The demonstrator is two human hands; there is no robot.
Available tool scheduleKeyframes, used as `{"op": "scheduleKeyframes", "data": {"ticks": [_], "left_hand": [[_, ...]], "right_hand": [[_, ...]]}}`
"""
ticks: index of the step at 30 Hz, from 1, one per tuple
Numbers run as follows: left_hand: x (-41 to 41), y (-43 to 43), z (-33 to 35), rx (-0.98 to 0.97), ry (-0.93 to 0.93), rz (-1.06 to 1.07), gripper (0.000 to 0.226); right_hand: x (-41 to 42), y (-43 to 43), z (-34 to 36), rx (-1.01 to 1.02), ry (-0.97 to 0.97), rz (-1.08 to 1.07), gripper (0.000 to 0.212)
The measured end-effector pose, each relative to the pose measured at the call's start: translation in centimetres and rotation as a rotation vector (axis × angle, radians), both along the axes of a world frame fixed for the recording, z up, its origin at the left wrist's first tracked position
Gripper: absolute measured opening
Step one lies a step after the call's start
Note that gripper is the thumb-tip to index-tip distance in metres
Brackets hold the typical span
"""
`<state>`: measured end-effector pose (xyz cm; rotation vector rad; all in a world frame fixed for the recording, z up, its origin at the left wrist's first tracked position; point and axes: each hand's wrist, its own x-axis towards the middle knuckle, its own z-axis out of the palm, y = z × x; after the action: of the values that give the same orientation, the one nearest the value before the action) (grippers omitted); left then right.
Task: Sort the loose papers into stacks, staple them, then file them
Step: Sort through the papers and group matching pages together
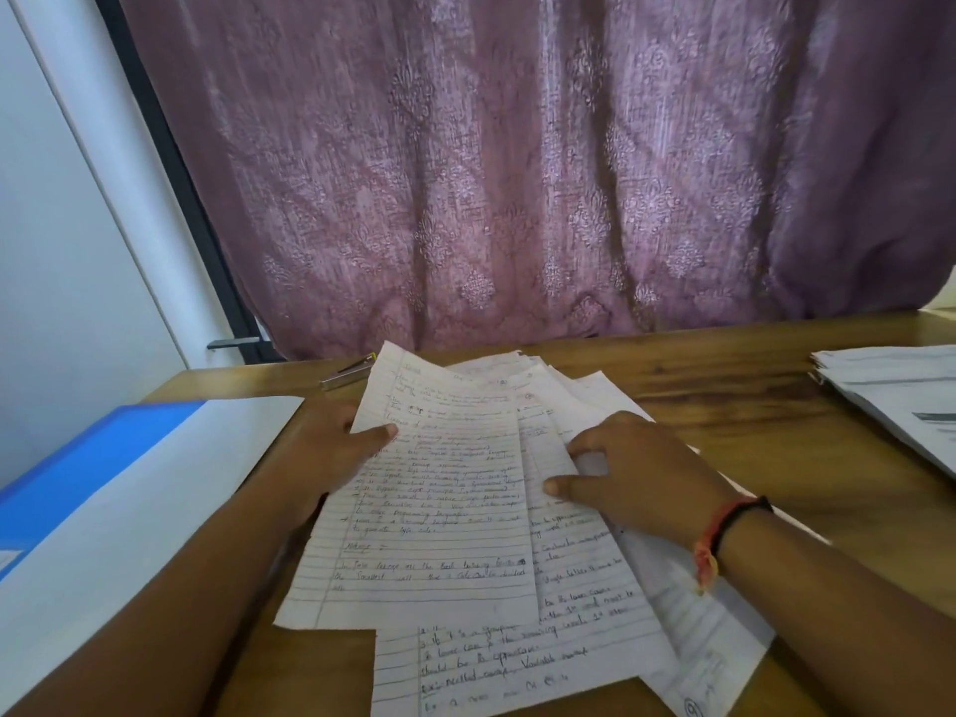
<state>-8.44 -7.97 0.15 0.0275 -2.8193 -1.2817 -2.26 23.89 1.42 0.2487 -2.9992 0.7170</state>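
Observation:
Several loose handwritten lined papers (584,577) lie fanned across the middle of the wooden desk. My left hand (331,452) holds the left edge of the top sheet (439,483), thumb on top and fingers hidden beneath it. My right hand (641,473) rests on the sheets to the right, its thumb and forefinger pinching the edge of a sheet. A silver stapler (347,374) lies beyond the papers at the back left, partly hidden by the top sheet.
A blue and white file folder (103,499) lies on the desk at the left. Another stack of printed papers (900,401) sits at the right edge. A mauve patterned curtain (517,173) hangs behind the desk (750,406).

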Motion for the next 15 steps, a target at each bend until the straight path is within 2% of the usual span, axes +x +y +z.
{"op": "scheduleKeyframes", "data": {"ticks": [4, 11, 13, 15], "left_hand": [[0.05, 0.26, -0.23, -0.015, 0.06, 0.007, 0.011], [0.27, 0.48, 0.03, 0.056, 0.037, 0.01, 0.016], [0.41, 0.6, 0.15, 0.068, 0.034, 0.007, 0.013], [0.52, 0.64, 0.14, 0.078, 0.032, 0.004, 0.013]], "right_hand": [[-0.06, -0.22, 0.04, -0.099, 0.013, 0.002, 0.046], [-0.43, -0.23, -0.26, -0.24, 0.025, -0.021, 0.014], [-0.22, -0.28, -0.06, -0.205, 0.045, -0.005, 0.015], [0.19, -0.37, 0.29, -0.111, 0.069, 0.021, 0.027]]}}
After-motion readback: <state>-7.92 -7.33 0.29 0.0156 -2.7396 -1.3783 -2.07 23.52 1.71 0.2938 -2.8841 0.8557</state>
